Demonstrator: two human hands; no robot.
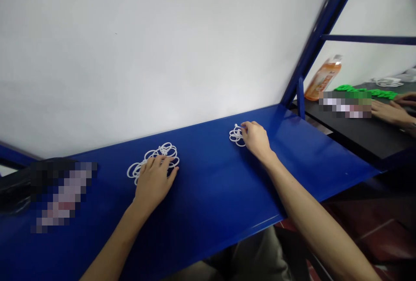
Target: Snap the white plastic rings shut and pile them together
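My left hand lies over a larger pile of thin white loops, its fingers stretched out and the thumb apart. Loops show on both sides of the fingers and above them; the part under the palm is hidden. Farther right, my right hand is at a smaller cluster of white loops with small round knobs. Its fingers are bent and drawn together at the cluster's right edge, closed on the loops there. Both groups lie on a blue table, well apart from each other.
A black plastic bag and a blurred-out item lie at the left. Beyond the blue frame post, a neighbouring dark table holds an orange drink bottle, green pieces and another person's hands.
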